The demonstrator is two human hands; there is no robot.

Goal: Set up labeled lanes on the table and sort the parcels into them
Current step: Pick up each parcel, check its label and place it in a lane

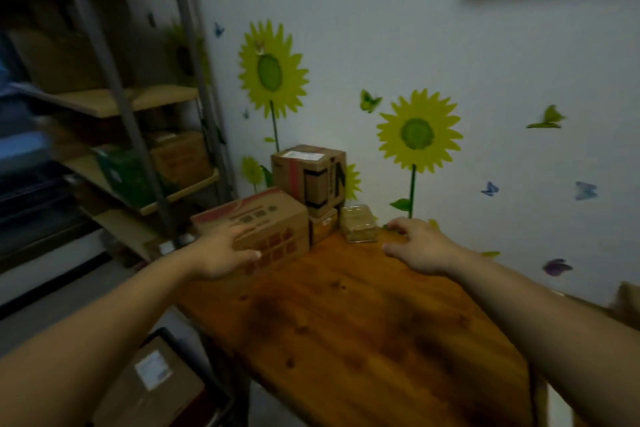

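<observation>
**Both hands reach for parcels heaped in the desk's far left corner**

Four parcels crowd the far left corner of a wooden desk, against a wall. A large box printed in red lies along the left edge. Behind it a tall box stands on top of a small box. Just right of these sits a clear-wrapped parcel.

The left hand lies spread on the large box's near top edge, fingers straight and gripping nothing. The right hand hovers by the far edge, just right of the clear-wrapped parcel. Its fingers are loosely bent and empty, though blur makes it hard to tell whether they touch the desk.

No labels or lanes show on the desk, so the work looks to be at its start. The next move likely calls for closing a grip on one parcel, or laying lane labels on the bare wood nearer the person.

A shelf rack stands to the left. Sunflower decals dot the wall.
</observation>
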